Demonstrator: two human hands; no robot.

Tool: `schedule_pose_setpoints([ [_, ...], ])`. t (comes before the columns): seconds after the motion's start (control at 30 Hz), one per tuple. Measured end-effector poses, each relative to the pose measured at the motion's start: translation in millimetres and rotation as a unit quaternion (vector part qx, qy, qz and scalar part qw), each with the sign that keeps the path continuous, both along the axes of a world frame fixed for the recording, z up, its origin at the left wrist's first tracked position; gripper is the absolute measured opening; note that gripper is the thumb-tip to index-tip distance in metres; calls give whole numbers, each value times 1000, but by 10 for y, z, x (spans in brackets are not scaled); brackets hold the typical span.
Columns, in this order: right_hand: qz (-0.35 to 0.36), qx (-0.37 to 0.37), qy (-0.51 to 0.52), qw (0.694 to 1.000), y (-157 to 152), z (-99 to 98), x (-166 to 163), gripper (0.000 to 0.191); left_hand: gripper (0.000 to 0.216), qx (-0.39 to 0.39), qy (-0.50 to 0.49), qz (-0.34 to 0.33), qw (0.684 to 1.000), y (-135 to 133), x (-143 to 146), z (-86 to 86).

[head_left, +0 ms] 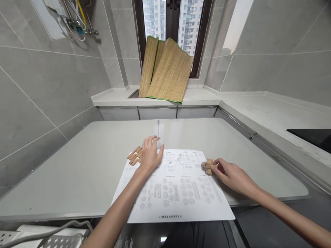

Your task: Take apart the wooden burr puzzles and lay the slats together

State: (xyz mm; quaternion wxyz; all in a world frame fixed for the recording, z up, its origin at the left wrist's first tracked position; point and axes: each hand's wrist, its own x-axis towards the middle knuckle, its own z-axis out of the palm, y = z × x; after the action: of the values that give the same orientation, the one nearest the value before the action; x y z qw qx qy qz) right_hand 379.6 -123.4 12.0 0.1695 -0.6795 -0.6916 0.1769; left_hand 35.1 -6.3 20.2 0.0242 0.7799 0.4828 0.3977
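Thumb and forefinger of the right hand (229, 174) are closing on a small wooden block assembly (207, 166), pinching it by its right side, while the other fingers are curling loosely behind. The assembly is sitting at the sheet's right edge, directly left of the fingertips; one bar, bearing a dark mark, is pointing leftward, away from the grip, and other blocks are jutting toward the window and toward the person.

From where I'm standing, the left hand (150, 153) is spreading open over the far left part of the sheet, its thumb standing apart from the fingers, with nothing showing in its grasp. Whether it is touching the paper, I cannot tell. Flat wooden pieces (134, 156) are lying just to its left, slotted and partly hidden by the hand, their long sides slanting away to the right. That hand is being much the nearer one to them; the width of the sheet is separating them from the right hand.

Beneath both, the printed sheet (181, 203) is covering the near middle of the white table (77, 165), its bottom edge overhanging. Farther out, a bamboo mat (170, 70) is leaning before the window (191, 31).
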Motion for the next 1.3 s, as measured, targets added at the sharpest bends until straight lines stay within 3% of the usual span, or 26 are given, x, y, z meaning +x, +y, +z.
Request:
schedule_pose_setpoints([
  [0.07,1,7,34,999,34,-3,-65,37,29,-26,-60,-31,997,119,271,34],
  [0.2,-4,22,139,990,115,-1,-203,41,22,-66,-67,-120,988,306,772,39],
  [0.3,-8,17,264,964,186,53,-298,46,21,-124,-61,-211,968,356,963,22],
  [0.4,-12,1,388,921,276,150,-388,54,27,-193,-62,-281,938,346,944,8],
  [0.5,2,-9,459,889,393,216,-492,57,46,-250,-84,-302,916,303,794,-6],
  [0.57,18,-13,478,878,489,208,-577,56,56,-288,-102,-318,898,264,678,-19],
  [0.7,67,-13,495,866,714,76,-779,53,75,-379,-177,-373,828,204,511,-44],
  [0.77,88,-12,505,859,837,-14,-869,50,76,-393,-207,-360,820,200,467,-53],
  [0.93,123,-27,502,856,1119,-170,-960,47,77,-384,-246,-282,844,255,380,-99],
  [1.13,213,-13,297,931,1262,-146,-920,25,77,-356,-225,-248,873,303,284,-175],
  [1.3,205,59,243,946,1306,-208,-935,23,74,-347,-224,-236,880,285,280,-188],
])
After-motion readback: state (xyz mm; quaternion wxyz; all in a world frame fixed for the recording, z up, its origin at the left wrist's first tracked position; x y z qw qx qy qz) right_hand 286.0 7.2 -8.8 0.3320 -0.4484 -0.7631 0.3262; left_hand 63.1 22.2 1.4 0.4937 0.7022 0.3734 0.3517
